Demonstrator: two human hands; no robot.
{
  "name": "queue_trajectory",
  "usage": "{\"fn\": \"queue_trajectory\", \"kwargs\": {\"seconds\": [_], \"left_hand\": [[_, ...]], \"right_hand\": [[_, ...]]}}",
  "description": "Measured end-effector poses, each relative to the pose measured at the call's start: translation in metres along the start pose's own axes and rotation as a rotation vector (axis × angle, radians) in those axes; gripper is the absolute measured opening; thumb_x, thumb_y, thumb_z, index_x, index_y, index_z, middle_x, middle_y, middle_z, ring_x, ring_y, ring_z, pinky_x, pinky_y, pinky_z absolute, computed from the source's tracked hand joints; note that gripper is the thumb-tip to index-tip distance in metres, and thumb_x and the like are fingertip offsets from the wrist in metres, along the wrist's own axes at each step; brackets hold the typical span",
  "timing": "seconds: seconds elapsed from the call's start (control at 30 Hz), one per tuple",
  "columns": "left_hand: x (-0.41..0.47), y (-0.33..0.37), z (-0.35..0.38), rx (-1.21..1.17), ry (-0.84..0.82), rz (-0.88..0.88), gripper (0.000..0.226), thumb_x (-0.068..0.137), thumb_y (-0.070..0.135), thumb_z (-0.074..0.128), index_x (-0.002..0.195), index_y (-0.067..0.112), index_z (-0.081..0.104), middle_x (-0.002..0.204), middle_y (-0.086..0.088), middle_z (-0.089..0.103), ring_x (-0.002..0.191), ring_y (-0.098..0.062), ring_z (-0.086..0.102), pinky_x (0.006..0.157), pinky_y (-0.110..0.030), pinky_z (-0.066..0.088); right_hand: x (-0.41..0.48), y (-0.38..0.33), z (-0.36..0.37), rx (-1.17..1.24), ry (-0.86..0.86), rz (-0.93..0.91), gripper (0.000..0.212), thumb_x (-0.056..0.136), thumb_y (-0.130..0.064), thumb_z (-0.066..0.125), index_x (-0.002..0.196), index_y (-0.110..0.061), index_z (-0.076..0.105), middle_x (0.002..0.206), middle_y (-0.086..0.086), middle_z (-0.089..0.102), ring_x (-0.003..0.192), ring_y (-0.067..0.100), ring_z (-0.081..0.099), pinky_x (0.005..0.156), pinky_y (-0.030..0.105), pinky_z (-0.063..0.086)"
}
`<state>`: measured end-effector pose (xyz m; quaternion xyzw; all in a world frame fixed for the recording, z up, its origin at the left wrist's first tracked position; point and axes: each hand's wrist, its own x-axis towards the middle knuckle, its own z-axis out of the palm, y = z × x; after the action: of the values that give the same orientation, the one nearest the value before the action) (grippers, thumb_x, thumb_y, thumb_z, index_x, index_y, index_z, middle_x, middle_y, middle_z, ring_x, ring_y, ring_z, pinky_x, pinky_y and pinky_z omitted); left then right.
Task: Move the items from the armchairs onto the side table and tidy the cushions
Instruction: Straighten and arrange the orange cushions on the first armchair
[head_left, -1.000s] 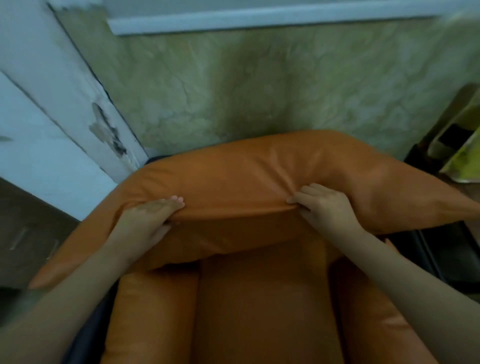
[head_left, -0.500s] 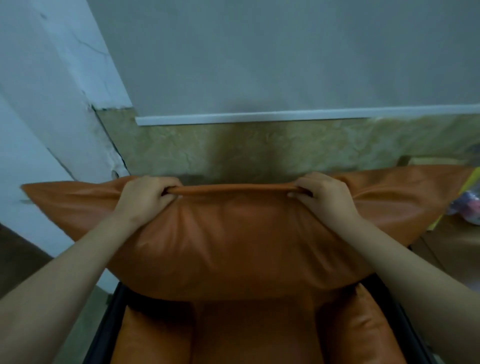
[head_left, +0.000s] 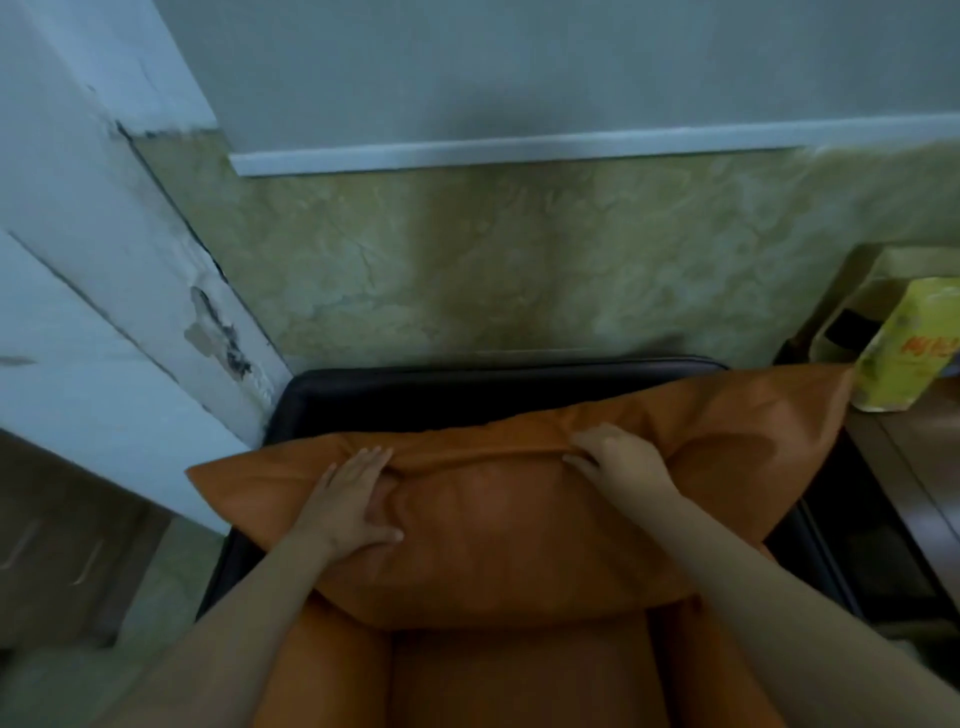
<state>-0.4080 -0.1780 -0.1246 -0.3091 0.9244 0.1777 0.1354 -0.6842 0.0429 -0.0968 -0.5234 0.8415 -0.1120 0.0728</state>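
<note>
Beyond the fingers (head_left: 366, 460), exposed black armchair rim (head_left: 467, 384); left hand (head_left: 348, 499) presses flat on orange cushion (head_left: 519, 530), right hand (head_left: 623, 460) pinches its ridge.

Cushion (head_left: 519, 519) on armchair (head_left: 467, 384), wall (head_left: 467, 286) behind; box (head_left: 904, 353) to R.

back cushion (head_left: 519, 519): orange leather-look cover, smooth, slight sheen, creased along the top fold. seat cushion (head_left: 519, 691): same orange cover. armchair shell (head_left: 467, 382): black, smooth, semi-gloss, leather-like. lower wall (head_left: 519, 270): beige marble-pattern panel, polished. upper wall (head_left: 519, 67): matt grey paint. pillar (head_left: 156, 312) at left: white paint, chipped and flaking. yellow pack (head_left: 904, 358): glossy plastic wrap.
</note>
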Motion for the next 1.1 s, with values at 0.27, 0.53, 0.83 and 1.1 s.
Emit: {"fn": "queue_trajectory", "kwargs": {"seconds": [0.27, 0.53, 0.83, 1.1], "left_hand": [[0.026, -0.012, -0.010, -0.300, 0.143, -0.067, 0.104, 0.075, 0.065, 0.061, 0.153, 0.022, 0.005, 0.160, 0.001, 0.004, 0.147, -0.018, 0.005, 0.118, -0.037, 0.012], [0.040, -0.031, 0.005, -0.101, 0.291, -0.239, 0.051, 0.091, 0.057, 0.046, 0.128, 0.023, 0.052, 0.135, -0.002, 0.052, 0.131, -0.022, 0.037, 0.108, -0.043, 0.008], [0.064, -0.013, -0.041, -0.306, 0.566, -0.141, 0.018, 0.086, 0.028, 0.068, 0.074, 0.021, 0.058, 0.073, 0.006, 0.055, 0.088, -0.021, 0.050, 0.090, -0.045, 0.031], [0.101, -0.041, -0.081, -0.386, 0.506, -0.186, 0.022, 0.078, 0.033, 0.076, 0.082, 0.037, 0.055, 0.091, 0.002, 0.062, 0.100, -0.033, 0.058, 0.091, -0.053, 0.042]], "right_hand": [[0.018, 0.018, -0.013, -0.222, 0.133, 0.021, 0.043, 0.089, -0.056, 0.050, 0.108, -0.020, 0.065, 0.104, 0.000, 0.067, 0.103, 0.021, 0.059, 0.099, 0.037, 0.037], [-0.008, 0.093, -0.009, -0.292, -0.041, 0.398, 0.061, 0.091, -0.067, 0.027, 0.137, -0.032, 0.045, 0.143, -0.006, 0.045, 0.135, 0.014, 0.033, 0.109, 0.040, 0.021], [0.022, 0.111, -0.019, -0.201, 0.237, 0.368, 0.032, 0.095, -0.039, 0.051, 0.098, -0.013, 0.070, 0.085, 0.003, 0.063, 0.090, 0.027, 0.053, 0.069, 0.034, 0.015], [0.044, 0.092, -0.006, -0.092, 0.299, 0.379, 0.029, 0.096, -0.038, 0.047, 0.104, -0.016, 0.064, 0.101, 0.005, 0.064, 0.104, 0.029, 0.052, 0.095, 0.046, 0.024]]}}
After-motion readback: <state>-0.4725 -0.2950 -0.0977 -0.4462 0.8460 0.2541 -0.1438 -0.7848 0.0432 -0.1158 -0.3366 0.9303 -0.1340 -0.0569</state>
